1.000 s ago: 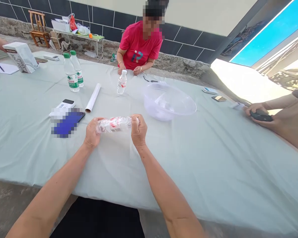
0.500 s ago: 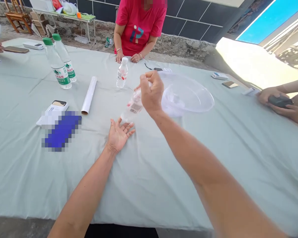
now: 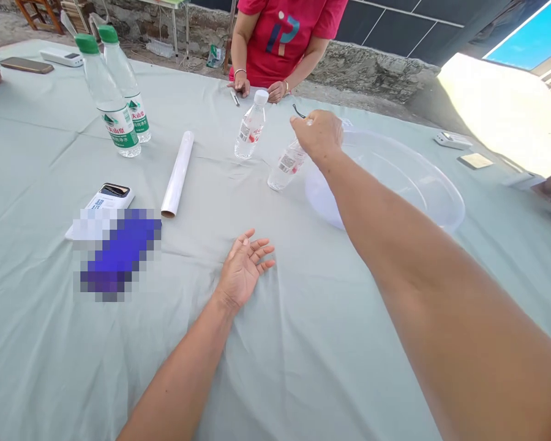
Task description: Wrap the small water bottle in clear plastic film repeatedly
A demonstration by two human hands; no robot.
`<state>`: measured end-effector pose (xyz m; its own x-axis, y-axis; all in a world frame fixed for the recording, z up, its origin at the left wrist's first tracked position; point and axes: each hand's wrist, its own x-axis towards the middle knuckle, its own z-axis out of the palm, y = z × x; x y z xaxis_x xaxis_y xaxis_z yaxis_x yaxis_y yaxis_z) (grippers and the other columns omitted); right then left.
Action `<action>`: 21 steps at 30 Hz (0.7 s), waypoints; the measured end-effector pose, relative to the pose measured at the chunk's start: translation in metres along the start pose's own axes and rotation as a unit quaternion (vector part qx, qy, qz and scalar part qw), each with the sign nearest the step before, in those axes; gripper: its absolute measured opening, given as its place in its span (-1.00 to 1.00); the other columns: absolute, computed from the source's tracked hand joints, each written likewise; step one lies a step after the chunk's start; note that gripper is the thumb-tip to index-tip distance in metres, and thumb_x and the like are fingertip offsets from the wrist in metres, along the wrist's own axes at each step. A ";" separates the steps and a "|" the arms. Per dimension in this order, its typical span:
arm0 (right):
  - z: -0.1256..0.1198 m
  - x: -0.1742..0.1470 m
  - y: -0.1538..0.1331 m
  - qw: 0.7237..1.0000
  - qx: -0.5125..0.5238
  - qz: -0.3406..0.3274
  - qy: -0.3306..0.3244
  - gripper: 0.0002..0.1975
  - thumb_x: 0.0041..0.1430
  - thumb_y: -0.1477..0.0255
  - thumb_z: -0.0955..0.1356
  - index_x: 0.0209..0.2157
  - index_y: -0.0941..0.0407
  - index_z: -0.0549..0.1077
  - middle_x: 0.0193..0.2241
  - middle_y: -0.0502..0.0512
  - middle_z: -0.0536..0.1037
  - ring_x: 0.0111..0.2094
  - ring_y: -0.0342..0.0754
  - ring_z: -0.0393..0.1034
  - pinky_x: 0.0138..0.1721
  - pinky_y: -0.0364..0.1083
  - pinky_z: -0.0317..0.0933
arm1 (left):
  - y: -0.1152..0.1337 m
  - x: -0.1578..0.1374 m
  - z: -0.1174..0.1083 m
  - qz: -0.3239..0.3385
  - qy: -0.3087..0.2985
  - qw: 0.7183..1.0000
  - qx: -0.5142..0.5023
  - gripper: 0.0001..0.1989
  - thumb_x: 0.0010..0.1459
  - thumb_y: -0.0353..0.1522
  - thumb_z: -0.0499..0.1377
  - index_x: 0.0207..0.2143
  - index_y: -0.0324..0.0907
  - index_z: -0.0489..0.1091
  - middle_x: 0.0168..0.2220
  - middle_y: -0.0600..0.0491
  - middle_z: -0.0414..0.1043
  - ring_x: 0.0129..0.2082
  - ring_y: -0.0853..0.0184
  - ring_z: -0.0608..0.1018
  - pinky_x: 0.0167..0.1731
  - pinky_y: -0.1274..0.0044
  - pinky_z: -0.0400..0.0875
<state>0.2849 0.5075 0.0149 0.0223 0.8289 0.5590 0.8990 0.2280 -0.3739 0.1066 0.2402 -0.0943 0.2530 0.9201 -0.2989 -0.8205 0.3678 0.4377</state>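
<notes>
Now I see the left hand (image 3: 241, 272) has released the bottle (image 3: 286, 166), its fingers apart at mid-frame; the right hand (image 3: 322, 136) is clamped around the tilted bottle's top, upper right of centre, beside the basin (image 3: 320, 199), seemingly steadying it alone.

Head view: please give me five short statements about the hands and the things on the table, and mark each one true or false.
1. The right hand holds a clear bottle near its top. True.
2. The white roll lies on the tablecloth. True.
3. The left hand grips the white roll. False: it is open and holds nothing.
4. Two standing bottles have green caps. True.
5. The plastic basin is on the picture's left side. False: it is right of centre, partly hidden by the right arm.
</notes>
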 end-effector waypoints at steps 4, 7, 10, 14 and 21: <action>-0.012 0.022 -0.036 0.993 -0.064 0.093 0.030 -0.70 0.29 0.15 0.31 -0.17 0.10 0.47 -0.04 0.27 0.45 0.14 0.27 0.27 0.19 0.40 0.05 | -0.001 0.001 -0.001 -0.003 0.007 1.000 -0.016 -0.65 0.26 -0.21 0.23 0.07 -0.08 0.39 -0.06 -0.08 0.52 -0.08 0.23 0.59 -0.14 0.38 0.45; 0.010 0.046 -0.061 0.999 -0.039 0.027 -0.006 -0.47 0.19 0.29 0.40 0.18 -0.04 0.29 0.18 0.20 0.32 0.23 0.22 0.16 0.28 0.34 0.02 | 0.002 -0.001 -0.001 0.004 0.004 0.999 -0.042 -0.64 0.26 -0.18 0.21 0.07 -0.06 0.38 -0.05 -0.09 0.51 0.00 0.18 0.57 -0.05 0.34 0.44; 0.049 0.061 -0.068 0.998 0.009 0.011 -0.059 -0.33 0.01 0.34 0.51 0.16 -0.10 0.29 0.25 0.18 0.24 0.26 0.26 0.09 0.29 0.37 0.01 | 0.010 -0.005 -0.003 0.025 -0.008 0.997 -0.074 -0.62 0.27 -0.18 0.18 0.11 -0.04 0.35 -0.02 -0.09 0.51 0.09 0.16 0.54 0.06 0.31 0.41; 0.071 0.051 -0.073 0.995 0.014 -0.014 -0.098 -0.82 0.03 0.33 0.49 -0.32 0.00 0.48 0.06 0.21 0.33 0.10 0.28 0.28 0.13 0.35 0.21 | 0.023 -0.010 -0.005 0.119 0.008 0.992 -0.030 -0.53 0.25 -0.18 0.17 0.20 0.05 0.24 0.01 -0.06 0.48 0.12 0.16 0.53 0.08 0.31 0.41; 0.008 -0.049 -0.104 0.976 -0.050 -0.126 -0.171 -0.75 0.07 0.55 0.43 -0.17 0.06 0.52 -0.11 0.12 0.33 -0.17 0.03 0.35 -0.03 0.14 0.32 | 0.036 -0.006 -0.018 0.370 0.112 0.827 0.408 -0.25 0.24 -0.20 0.18 0.38 0.08 -0.09 0.40 -0.14 0.00 0.42 0.13 0.13 0.34 0.19 0.12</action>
<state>0.1866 0.4467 0.0204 -0.3369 0.8791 0.3373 0.8958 0.4095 -0.1726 0.0664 0.2450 -0.0922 -0.3407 0.9192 0.1978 -0.0644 -0.2327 0.9704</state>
